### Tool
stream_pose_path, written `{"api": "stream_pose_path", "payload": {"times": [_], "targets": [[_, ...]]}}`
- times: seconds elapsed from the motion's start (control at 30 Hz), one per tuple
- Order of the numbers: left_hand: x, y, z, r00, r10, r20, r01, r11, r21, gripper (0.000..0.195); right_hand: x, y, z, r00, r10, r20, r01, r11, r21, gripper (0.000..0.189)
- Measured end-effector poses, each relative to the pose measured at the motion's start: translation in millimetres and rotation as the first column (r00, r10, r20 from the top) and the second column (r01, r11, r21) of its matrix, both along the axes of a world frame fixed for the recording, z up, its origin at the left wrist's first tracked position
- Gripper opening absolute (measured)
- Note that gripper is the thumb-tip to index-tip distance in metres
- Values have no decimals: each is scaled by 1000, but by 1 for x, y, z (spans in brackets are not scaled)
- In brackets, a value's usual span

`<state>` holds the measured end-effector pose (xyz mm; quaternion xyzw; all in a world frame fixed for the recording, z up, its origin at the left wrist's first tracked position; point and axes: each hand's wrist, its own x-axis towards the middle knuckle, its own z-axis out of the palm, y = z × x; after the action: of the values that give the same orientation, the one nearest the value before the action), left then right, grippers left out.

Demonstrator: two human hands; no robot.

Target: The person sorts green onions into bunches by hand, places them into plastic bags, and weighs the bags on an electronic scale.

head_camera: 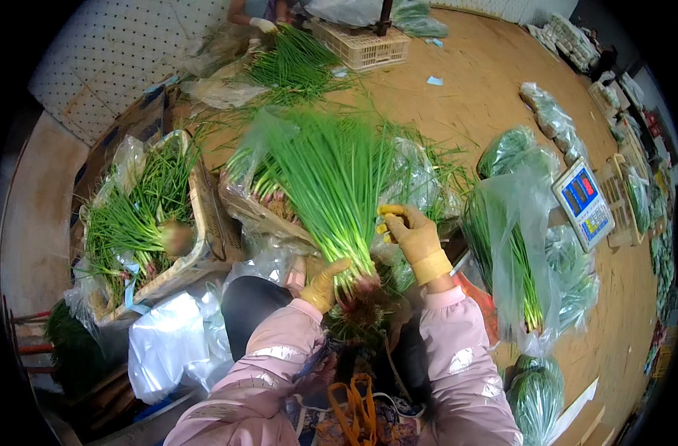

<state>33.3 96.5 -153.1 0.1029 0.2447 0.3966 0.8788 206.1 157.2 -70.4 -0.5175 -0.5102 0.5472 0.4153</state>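
My left hand, in a yellowish rubber glove, grips a bunch of spring onions near its base. The long green leaves fan away from me, and the reddish bulbs and roots point back towards my lap. Just right of the stems is my gloved right hand; its fingers are loosely bent and slightly apart, with nothing visible in them. Behind the held bunch, more spring onions lie in a plastic-lined crate, partly hidden by the leaves.
On the left stands a crate of loose spring onions, with clear plastic bags below it. Bagged onions surround a digital scale on the right. Across the floor, a co-worker's gloved hand touches another onion pile beside an upturned crate.
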Motion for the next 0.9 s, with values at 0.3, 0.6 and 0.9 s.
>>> {"api": "stream_pose_path", "payload": {"times": [0.3, 0.6, 0.9], "targets": [[2, -12, -11, 958, -165, 236, 215, 955, -206, 49, 6, 38, -10, 959, -46, 280, 85, 988, -129, 27], [-3, -11, -24, 940, -206, 270, 258, 951, -173, 50, 14, 46, -37, 990, -81, 119, 86, 995, -40, 17], [-8, -9, -20, 951, -279, 131, 287, 957, -46, 51, 9, 53, -25, 746, 35, 665, 46, 994, -103, 36]]}}
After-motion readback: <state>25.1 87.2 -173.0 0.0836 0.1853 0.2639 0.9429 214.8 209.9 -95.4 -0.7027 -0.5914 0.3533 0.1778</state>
